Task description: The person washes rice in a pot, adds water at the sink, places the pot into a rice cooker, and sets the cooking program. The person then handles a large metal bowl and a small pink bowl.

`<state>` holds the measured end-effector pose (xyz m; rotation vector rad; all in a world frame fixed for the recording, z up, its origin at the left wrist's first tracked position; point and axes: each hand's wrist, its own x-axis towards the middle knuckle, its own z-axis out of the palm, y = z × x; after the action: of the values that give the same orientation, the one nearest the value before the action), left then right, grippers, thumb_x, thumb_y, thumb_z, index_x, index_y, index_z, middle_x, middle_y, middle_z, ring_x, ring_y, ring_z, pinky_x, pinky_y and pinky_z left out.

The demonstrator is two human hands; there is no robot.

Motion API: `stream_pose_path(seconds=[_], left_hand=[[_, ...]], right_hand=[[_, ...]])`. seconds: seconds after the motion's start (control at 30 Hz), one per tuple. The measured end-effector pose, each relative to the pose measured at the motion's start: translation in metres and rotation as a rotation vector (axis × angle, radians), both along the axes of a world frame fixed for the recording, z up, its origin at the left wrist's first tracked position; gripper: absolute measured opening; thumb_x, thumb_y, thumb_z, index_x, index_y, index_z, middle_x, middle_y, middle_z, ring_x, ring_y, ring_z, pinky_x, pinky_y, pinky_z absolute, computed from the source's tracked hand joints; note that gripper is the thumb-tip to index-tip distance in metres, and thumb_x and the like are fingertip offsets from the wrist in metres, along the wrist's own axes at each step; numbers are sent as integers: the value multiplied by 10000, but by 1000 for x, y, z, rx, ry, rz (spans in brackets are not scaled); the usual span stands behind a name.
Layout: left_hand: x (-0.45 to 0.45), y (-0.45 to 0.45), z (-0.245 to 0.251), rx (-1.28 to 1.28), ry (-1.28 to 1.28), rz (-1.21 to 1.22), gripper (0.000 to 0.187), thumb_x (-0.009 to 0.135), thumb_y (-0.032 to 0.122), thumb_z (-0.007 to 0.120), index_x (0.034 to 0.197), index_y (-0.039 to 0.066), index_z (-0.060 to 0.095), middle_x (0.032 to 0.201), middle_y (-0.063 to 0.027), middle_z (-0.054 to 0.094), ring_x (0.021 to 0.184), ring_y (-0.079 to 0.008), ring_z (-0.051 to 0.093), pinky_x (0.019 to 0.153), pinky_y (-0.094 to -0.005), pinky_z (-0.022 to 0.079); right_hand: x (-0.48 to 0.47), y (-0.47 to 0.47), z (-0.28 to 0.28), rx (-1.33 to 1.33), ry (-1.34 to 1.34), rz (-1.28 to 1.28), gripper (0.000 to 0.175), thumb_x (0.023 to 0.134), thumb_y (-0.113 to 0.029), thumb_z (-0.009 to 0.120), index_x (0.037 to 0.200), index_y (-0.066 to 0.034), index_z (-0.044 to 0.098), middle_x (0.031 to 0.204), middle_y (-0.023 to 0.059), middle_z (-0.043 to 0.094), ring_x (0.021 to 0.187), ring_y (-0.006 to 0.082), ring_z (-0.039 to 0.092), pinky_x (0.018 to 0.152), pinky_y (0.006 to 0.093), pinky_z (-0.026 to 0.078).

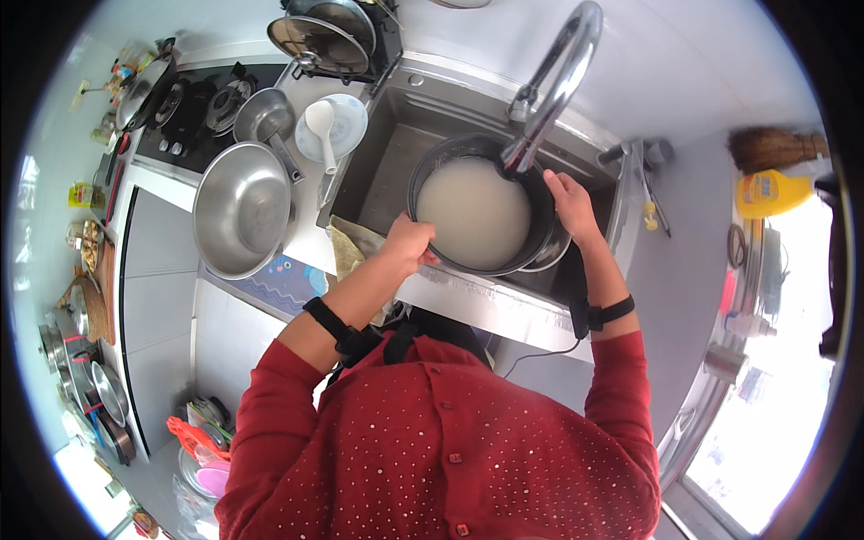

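A dark round cooking pot point(420, 177) full of cloudy whitish water point(472, 212) is held over the sink point(405, 145). My left hand point(409, 244) grips its rim at the lower left, and my right hand point(570, 202) grips the rim at the right. The chrome faucet point(560, 88) arches above, its spout end over the pot's upper right edge; whether water runs from it I cannot tell. Part of another metal vessel point(555, 251) shows beneath the pot at the lower right. A greenish cloth point(347, 248) hangs over the sink's front edge beside my left hand.
Left of the sink stand a large steel bowl point(236, 209), a steel saucepan point(263, 115) and a plate point(351, 128) with a white rice paddle point(321, 128). Farther left is the stove point(196, 101). Pot lids point(324, 47) stand behind; a yellow bottle point(769, 194) is at right.
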<state>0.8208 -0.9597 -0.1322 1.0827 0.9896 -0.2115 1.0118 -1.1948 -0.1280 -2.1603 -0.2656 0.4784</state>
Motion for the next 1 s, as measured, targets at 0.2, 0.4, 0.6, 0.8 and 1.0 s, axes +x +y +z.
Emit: stream_pose_path(seconds=[0.2, 0.4, 0.6, 0.8, 1.0], left_hand=[[-21, 12, -1, -28, -77, -89, 332, 751, -5, 512, 1080, 33, 537, 816, -110, 605, 543, -231, 588, 444, -353, 491], [-53, 31, 24, 14, -26, -189, 324, 768, 4, 497, 1088, 5, 543, 798, -99, 614, 547, -191, 598, 425, -310, 454], [-100, 51, 46, 43, 37, -183, 376, 774, 26, 510, 1149, 13, 541, 821, -83, 633, 643, -160, 633, 428, -279, 463], [-167, 83, 66, 118, 48, -157, 381, 754, 11, 498, 1128, -38, 551, 846, -110, 629, 626, -169, 626, 431, -306, 465], [-258, 118, 84, 67, -7, -26, 425, 752, 3, 477, 1167, -61, 543, 912, -127, 639, 676, -198, 661, 490, -321, 545]], right_hand=[[-38, -11, 7, 50, 65, 44, 219, 856, -191, 702, 789, -41, 558, 676, -35, 493, 627, 62, 443, 563, 246, 380], [-79, -9, 10, 251, 289, 86, 201, 821, -97, 681, 745, -51, 500, 666, -21, 490, 598, 79, 486, 536, 254, 421], [-122, 7, 23, 355, 487, 167, 82, 849, -48, 640, 828, -56, 561, 717, -19, 558, 633, 69, 525, 568, 222, 439], [-168, 43, 37, 411, 533, 298, 102, 860, -72, 639, 813, -56, 550, 713, -1, 570, 623, 79, 546, 569, 230, 462], [-232, 98, 63, 382, 524, 424, 203, 866, -115, 665, 758, -59, 502, 665, -9, 530, 577, 70, 542, 538, 232, 470]])
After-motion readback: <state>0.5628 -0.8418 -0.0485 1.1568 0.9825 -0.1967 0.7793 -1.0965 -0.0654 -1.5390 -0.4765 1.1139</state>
